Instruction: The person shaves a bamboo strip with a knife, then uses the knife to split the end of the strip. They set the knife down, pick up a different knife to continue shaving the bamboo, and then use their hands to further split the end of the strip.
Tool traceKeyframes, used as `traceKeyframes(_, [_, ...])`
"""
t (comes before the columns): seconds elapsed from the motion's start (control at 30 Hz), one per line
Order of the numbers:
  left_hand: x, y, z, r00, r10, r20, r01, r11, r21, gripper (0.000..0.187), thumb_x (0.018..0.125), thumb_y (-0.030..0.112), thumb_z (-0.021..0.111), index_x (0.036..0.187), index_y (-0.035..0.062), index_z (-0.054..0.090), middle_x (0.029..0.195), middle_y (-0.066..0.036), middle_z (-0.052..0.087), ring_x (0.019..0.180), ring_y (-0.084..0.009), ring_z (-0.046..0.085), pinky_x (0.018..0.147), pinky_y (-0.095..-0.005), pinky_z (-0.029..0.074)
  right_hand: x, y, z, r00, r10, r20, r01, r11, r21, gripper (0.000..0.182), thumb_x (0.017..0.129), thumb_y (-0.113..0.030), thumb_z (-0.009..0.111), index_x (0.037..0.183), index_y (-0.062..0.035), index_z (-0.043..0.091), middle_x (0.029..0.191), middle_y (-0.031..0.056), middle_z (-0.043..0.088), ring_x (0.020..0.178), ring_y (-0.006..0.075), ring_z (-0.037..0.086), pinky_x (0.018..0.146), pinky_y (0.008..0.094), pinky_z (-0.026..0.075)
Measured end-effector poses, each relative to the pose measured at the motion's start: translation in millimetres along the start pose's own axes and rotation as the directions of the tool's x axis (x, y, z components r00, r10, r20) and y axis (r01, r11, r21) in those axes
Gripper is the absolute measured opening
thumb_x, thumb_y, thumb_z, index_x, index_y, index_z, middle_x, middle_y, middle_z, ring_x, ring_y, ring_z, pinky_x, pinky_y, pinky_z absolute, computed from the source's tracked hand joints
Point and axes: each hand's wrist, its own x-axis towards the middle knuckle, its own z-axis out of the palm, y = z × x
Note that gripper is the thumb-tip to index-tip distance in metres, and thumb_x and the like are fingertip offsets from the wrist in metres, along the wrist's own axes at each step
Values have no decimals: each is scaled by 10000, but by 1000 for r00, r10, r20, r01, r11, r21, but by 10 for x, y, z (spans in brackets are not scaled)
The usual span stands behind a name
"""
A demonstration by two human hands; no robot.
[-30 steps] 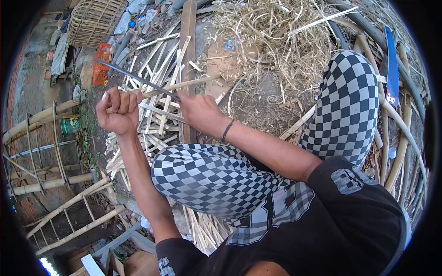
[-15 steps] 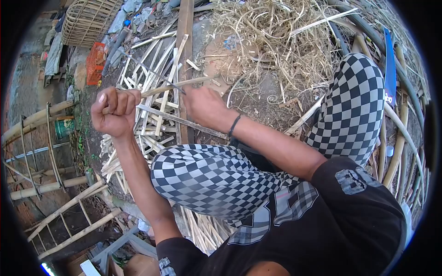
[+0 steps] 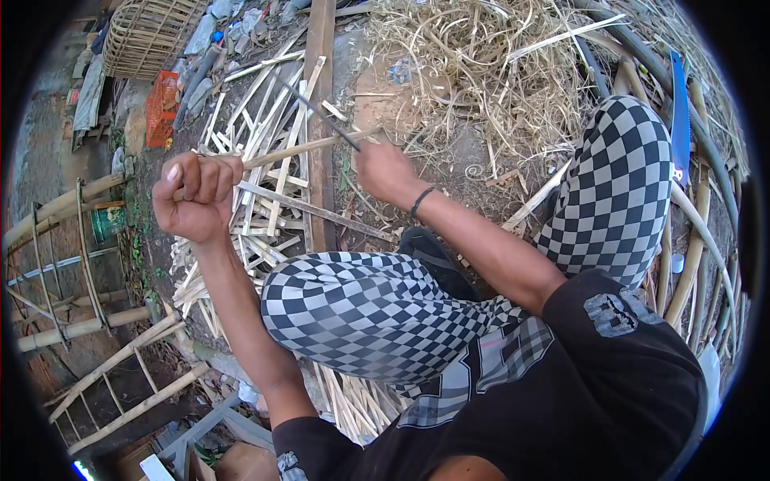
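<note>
My left hand (image 3: 197,195) is closed in a fist round one end of a thin bamboo strip (image 3: 305,147), which points away to the right. My right hand (image 3: 387,171), with a dark band at the wrist, is wrapped round the handle of a knife (image 3: 321,115); the handle is hidden in the fingers. Its long, narrow dark blade slants up and left, crossing the strip near the strip's far end. Beneath both hands lies a heap of pale split bamboo pieces (image 3: 277,196), with a wooden plank (image 3: 322,188) running through it.
Curly bamboo shavings (image 3: 481,72) are piled ahead. A blue handsaw (image 3: 680,120) and several poles (image 3: 694,248) lie on the right, past my checkered knee. To the left are a woven basket (image 3: 152,36), an orange crate (image 3: 162,108) and bamboo ladder-like frames (image 3: 132,377).
My right hand has moved right with the knife, so the blade now crosses the strip nearer its far end. My left hand has shifted slightly left, still gripping the strip.
</note>
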Motion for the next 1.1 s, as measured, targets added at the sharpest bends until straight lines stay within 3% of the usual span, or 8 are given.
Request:
traceKeyframes(0.2, [-59, 9, -111, 999, 11, -41, -11, 1000, -6, 392, 890, 301, 441, 577, 173, 243, 434, 53, 154, 401, -88, 83, 472, -311, 170, -181, -305, 79, 982, -172, -81, 182, 973, 144, 240, 945, -189, 494, 977, 24, 600, 651, 260, 622, 659, 481, 630, 693, 563, 516])
traceKeyframes(0.27, [-129, -6, -179, 998, 8, -55, -10, 1000, -27, 391, 891, 301, 441, 578, 173, 244, 434, 52, 150, 407, -91, 74, 481, -313, 171, -81, 224, 360, 996, 36, -82, -31, 997, 64, 235, 936, -171, 494, 1009, 29, 594, 699, 277, 636, 713, 483, 642, 708, 552, 517])
traceKeyframes(0.43, [-151, -5, -218, 961, 30, -277, -41, 998, -36, 393, 891, 306, 446, 582, 173, 244, 449, 48, 128, 443, -106, 62, 534, -315, 199, 10, 176, 262, 992, 116, -40, -118, 991, -55, 205, 835, -59, 513, 997, 43, 587, 776, 272, 667, 796, 444, 676, 724, 543, 524])
traceKeyframes(0.57, [-161, -26, -178, 970, 26, -240, -36, 999, -36, 382, 895, 310, 440, 589, 172, 255, 453, 47, 132, 446, -107, 66, 543, -318, 211, -114, -225, 92, 998, -9, 56, 12, 999, -48, 218, 857, -93, 517, 1023, 33, 576, 753, 264, 666, 740, 443, 674, 670, 539, 529])
traceKeyframes(0.63, [-182, -23, -192, 964, 37, -262, -39, 999, -5, 380, 894, 311, 438, 590, 172, 256, 453, 47, 135, 446, -107, 67, 545, -320, 214, -102, 5, 284, 988, -123, -98, 124, 992, 10, 180, 914, -129, 487, 1010, 4, 562, 672, 260, 636, 670, 479, 645, 630, 559, 512])
traceKeyframes(0.77, [-211, -41, -304, 948, 42, -315, -58, 997, -42, 376, 891, 312, 437, 592, 171, 256, 452, 44, 144, 448, -109, 72, 549, -325, 222, 5, 787, 426, 995, 90, -48, -97, 981, -167, 214, 846, -85, 527, 1017, 26, 593, 795, 266, 676, 781, 431, 686, 695, 520, 542])
traceKeyframes(0.9, [-174, -30, -204, 951, 43, -305, -44, 999, 5, 375, 891, 314, 437, 593, 170, 260, 450, 43, 148, 450, -109, 74, 554, -323, 222, 42, 355, 294, 990, 140, -30, -144, 978, -153, 211, 827, -51, 514, 1004, 23, 602, 818, 275, 676, 803, 425, 688, 713, 517, 542])
traceKeyframes(1.1, [-145, -14, -177, 957, 31, -288, -41, 999, -30, 375, 887, 315, 446, 596, 168, 261, 461, 44, 146, 459, -108, 81, 560, -320, 218, -66, 239, 328, 997, -48, -56, 42, 995, -92, 190, 936, -129, 448, 1005, 6, 562, 729, 252, 660, 696, 444, 668, 648, 536, 533])
